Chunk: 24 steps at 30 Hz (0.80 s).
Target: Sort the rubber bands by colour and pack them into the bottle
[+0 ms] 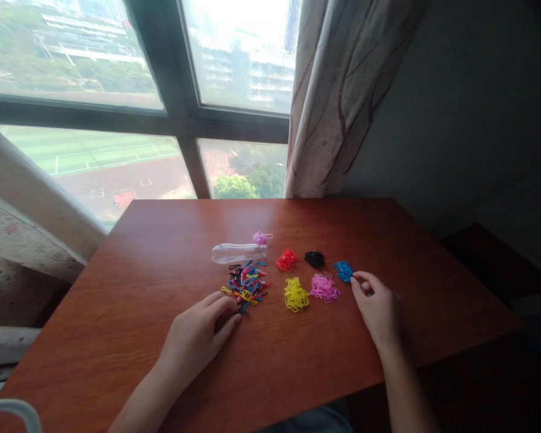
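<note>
Left hand [195,328] is narrow at mixed rubber bands [249,281], right hand [379,305] at blue bands [343,270], probably heaped apart against mixing; firm grip I cannot tell.

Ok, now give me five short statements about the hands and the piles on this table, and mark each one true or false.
1. The left hand is at the mixed-colour pile and the right hand is at the blue pile. True.
2. The clear bottle lies on its side. True.
3. The left hand is gripping the clear bottle. False: neither hand is on it; it lies beyond the mixed-colour pile.
4. The red pile lies between the clear bottle and the black pile. True.
5. Of the single-colour piles, the blue pile is nearest to the clear bottle. False: the red pile is nearest.
</note>
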Available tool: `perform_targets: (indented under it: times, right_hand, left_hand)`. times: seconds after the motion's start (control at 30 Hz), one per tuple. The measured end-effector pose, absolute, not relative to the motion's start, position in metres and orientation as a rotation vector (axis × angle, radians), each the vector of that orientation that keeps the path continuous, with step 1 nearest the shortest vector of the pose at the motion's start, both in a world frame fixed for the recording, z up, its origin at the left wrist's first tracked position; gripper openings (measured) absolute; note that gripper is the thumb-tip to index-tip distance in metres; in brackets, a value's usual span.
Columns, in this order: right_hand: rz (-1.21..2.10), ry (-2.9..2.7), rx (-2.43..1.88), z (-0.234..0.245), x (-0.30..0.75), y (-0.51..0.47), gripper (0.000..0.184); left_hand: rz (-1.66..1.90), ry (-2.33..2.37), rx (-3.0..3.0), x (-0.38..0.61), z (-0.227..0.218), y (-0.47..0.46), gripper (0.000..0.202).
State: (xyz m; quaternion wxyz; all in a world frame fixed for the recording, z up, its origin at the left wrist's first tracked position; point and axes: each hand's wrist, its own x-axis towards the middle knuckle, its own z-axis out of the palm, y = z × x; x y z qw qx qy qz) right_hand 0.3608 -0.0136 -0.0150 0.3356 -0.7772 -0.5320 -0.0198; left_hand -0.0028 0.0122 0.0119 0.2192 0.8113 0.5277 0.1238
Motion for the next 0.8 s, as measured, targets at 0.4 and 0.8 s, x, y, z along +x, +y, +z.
perform_targets:
  times: [0.4,0.8]
  right_hand:
    - [0.187,-1.623,-1.639,0.007,0.252,-0.031,0.019]
    - [0.497,-1.792,-1.569,-0.008,0.192,-0.035,0.014]
  left_hand:
    - [0.320,1.491,2.263,-0.001,0.010,0.011,0.018]
    - [0.384,1.471,2.250,-0.003,0.009,0.010,0.018]
